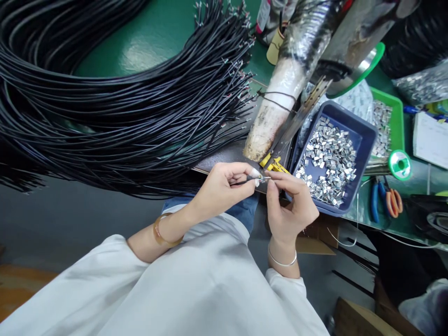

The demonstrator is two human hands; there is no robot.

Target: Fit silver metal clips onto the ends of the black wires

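My left hand (233, 184) is closed in a pinch on a black cable (250, 177), close to its stripped end. Thin silvery wire ends (265, 178) stick out past the left fingertips toward the right. My right hand (292, 200) has thumb and forefinger pinched together at the tip of these wires. Whether a small metal piece is also between those fingers is too small to tell. Just beyond the hands lies a yellow-and-black clamp-like part (275, 164). Right of them, a dark blue tray (364, 135) holds many small folded metal clips (324, 158).
A large bundle of black cables (140, 107) covers the left of the green table (147, 51). Behind my hands stands a plastic-wrapped duct (273, 102). At right are a green tray (397, 112), a solder spool (399, 164), and blue- and orange-handled pliers (394, 203).
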